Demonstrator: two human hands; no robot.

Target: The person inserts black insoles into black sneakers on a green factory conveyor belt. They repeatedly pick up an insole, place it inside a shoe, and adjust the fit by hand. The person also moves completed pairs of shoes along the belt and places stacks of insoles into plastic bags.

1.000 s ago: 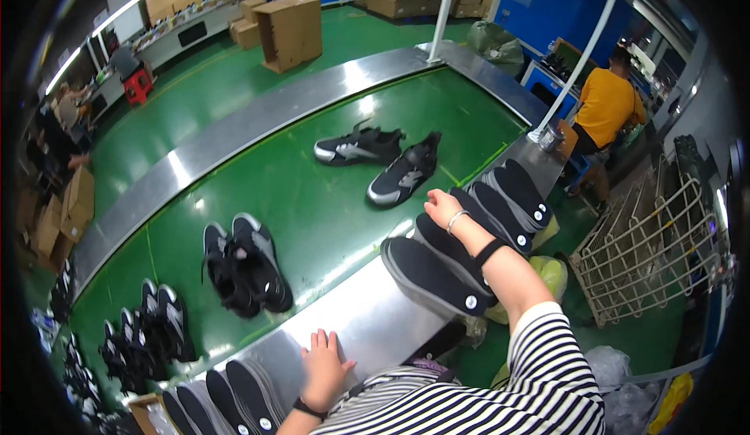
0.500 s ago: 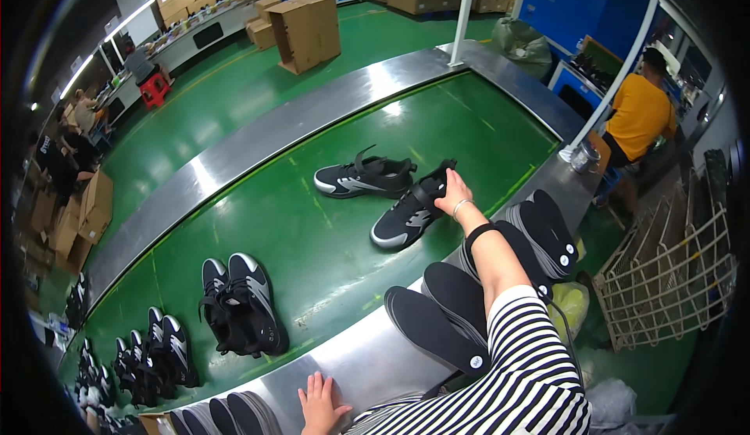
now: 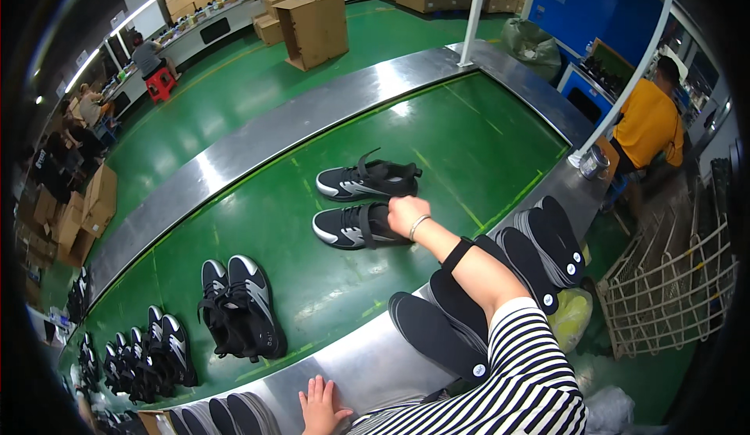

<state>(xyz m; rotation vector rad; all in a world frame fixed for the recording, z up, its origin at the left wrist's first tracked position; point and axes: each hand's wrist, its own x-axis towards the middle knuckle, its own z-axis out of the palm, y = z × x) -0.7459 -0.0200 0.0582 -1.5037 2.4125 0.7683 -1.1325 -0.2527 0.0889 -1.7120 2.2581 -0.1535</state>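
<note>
My right hand (image 3: pixel 409 215) is closed at the heel opening of a black sneaker (image 3: pixel 344 228) with a silver-grey toe and a strap. The fingertips are hidden inside or behind the shoe. Just beyond it, side by side, stands a matching sneaker (image 3: pixel 344 183) with its strap sticking up. Both rest on the green belt (image 3: pixel 484 162), toes to the left. My left hand (image 3: pixel 322 408) lies flat with fingers spread on the steel edge (image 3: pixel 351 369), holding nothing. Stacks of black insoles (image 3: pixel 437 329) lie along that edge beneath my right arm.
Another sneaker pair (image 3: pixel 250 302) stands on the belt to the left, with several more shoes (image 3: pixel 160 349) beyond. More insoles (image 3: pixel 242 415) lie at the lower left. A white post (image 3: pixel 474 17) and a metal can (image 3: pixel 594 163) stand on the frame. A person in orange (image 3: pixel 650 123) sits at right.
My right hand has moved left with the near sneaker. That shoe has turned from a slant to lie parallel and close to the other one. My left hand stays in place.
</note>
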